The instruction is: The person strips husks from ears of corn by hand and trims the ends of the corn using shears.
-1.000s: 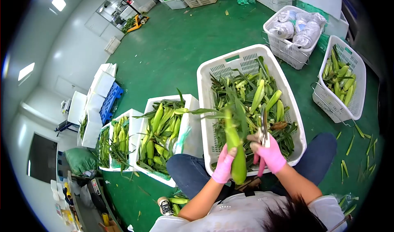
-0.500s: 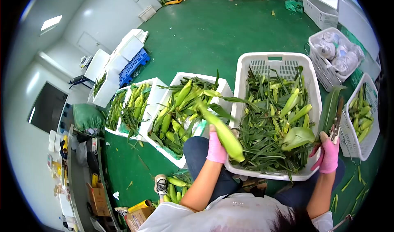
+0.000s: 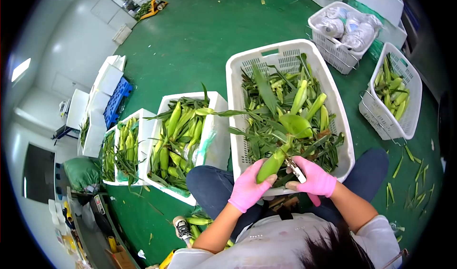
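Note:
My left hand (image 3: 248,187), in a pink glove, is wrapped round a green ear of corn (image 3: 272,166) still in its husk. The ear tilts up and away from me over the near edge of a white plastic basket (image 3: 231,78). In my right hand (image 3: 318,177), also pink-gloved, is a pair of pruning shears (image 3: 296,171). Their blades are close to the upper part of the ear; whether they touch it I cannot tell. Cut husk leaves (image 3: 259,147) and several pale green husk pieces (image 3: 299,97) fill the basket beneath both hands.
Left of the basket stands a white foam box (image 3: 219,126) of unhusked corn, with another foam box (image 3: 146,140) beyond it. At right are a basket of corn (image 3: 413,86) and a basket of wrapped bundles (image 3: 333,55). Ears (image 3: 199,221) lie by my shoe (image 3: 182,228).
My left hand has brought the ear in over the basket. My right hand has moved in from the right with the shears; the long leaf beside it has left the hand. The view has shifted.

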Action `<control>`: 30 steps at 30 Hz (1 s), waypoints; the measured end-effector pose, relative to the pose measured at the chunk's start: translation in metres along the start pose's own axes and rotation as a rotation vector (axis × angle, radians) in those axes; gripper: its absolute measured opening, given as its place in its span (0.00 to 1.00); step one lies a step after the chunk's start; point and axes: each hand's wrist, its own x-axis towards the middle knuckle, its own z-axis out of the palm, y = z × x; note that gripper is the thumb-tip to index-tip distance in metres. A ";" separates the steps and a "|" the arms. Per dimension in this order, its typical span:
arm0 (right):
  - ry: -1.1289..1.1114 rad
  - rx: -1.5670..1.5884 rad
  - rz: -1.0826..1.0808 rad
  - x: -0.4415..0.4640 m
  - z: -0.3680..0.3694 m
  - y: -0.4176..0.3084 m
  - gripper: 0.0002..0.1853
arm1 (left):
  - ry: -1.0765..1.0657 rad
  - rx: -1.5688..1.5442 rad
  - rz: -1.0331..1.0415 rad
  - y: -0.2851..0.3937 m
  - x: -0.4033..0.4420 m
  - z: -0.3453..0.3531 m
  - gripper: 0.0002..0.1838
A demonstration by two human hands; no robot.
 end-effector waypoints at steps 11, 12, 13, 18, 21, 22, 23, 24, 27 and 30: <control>-0.397 0.645 0.266 -0.036 -0.021 -0.007 0.23 | -0.725 -0.939 -0.114 -0.039 0.007 -0.029 0.48; -0.458 0.656 0.259 -0.038 -0.019 -0.010 0.25 | -0.827 -1.021 -0.132 -0.041 0.008 -0.025 0.48; -0.499 0.596 0.228 -0.039 -0.021 -0.015 0.25 | -0.927 -1.067 -0.181 -0.043 0.011 -0.019 0.49; -0.339 0.618 0.313 -0.039 0.003 -0.030 0.18 | -0.987 -1.263 -0.237 -0.064 -0.012 0.003 0.50; -0.016 0.822 0.267 -0.038 0.024 0.004 0.15 | -0.549 -1.392 -0.069 -0.077 -0.061 -0.026 0.49; 0.127 0.911 0.229 -0.038 0.035 0.013 0.17 | -0.301 -1.396 -0.042 -0.093 -0.093 -0.036 0.48; 0.203 0.850 0.255 -0.039 0.042 0.020 0.20 | -0.128 -1.375 -0.001 -0.105 -0.121 -0.049 0.46; 0.275 0.787 0.276 -0.040 0.048 0.024 0.23 | 0.090 -1.431 0.014 -0.142 -0.157 -0.049 0.47; 0.089 0.917 0.239 -0.060 0.072 0.052 0.28 | 0.852 -1.113 -0.464 -0.233 -0.263 -0.025 0.39; -0.123 1.015 0.338 -0.072 0.078 0.066 0.41 | 0.790 -0.117 -0.969 -0.359 -0.369 0.059 0.46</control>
